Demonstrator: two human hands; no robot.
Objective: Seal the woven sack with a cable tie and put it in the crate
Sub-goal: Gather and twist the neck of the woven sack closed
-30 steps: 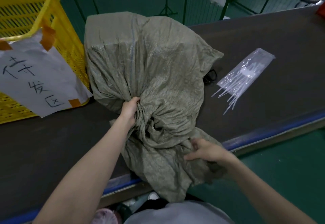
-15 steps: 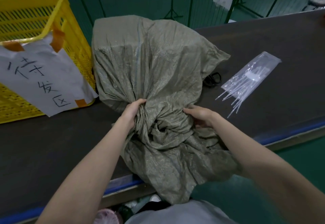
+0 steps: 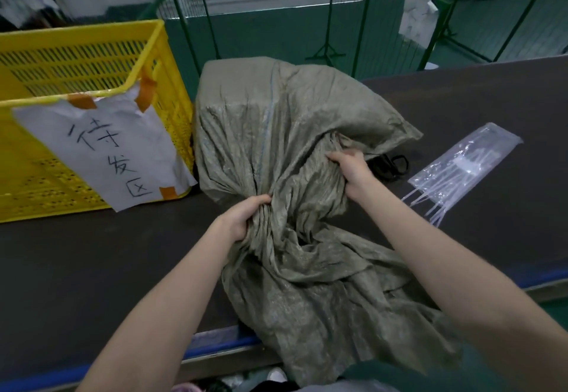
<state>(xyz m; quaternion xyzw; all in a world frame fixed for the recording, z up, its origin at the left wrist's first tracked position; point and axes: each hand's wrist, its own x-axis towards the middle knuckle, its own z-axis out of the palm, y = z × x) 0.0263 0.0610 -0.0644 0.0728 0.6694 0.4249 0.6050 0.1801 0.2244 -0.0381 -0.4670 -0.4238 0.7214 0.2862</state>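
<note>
The left hand (image 3: 246,216) grips the bunched neck of the sack (image 3: 276,133), fingers curled round the gathered cloth. The right hand (image 3: 349,167) pinches a fold of the same cloth farther off and to the right, fingers curled into it. The sack lies on the dark table (image 3: 76,268), its full body toward the far side and its loose mouth hanging over the near edge.

Step in hand, by judgement: gathering the mouth into a neck. No tie is on the sack. The next move calls for one hand to hold the neck tight while the other fetches a tie from the clear bag of cable ties (image 3: 467,167), which lies to the right, near the sack but apart from it. A slack grip would likely let the folds spread.

The yellow crate (image 3: 92,62) stands at far left, just beside the sack, with a handwritten paper sign (image 3: 104,145) taped to its near wall. A small black object (image 3: 392,164) lies between sack and ties; what it is cannot be told. The table has a blue near edge. Beyond it stand green wire fencing (image 3: 338,7) and a green floor.
</note>
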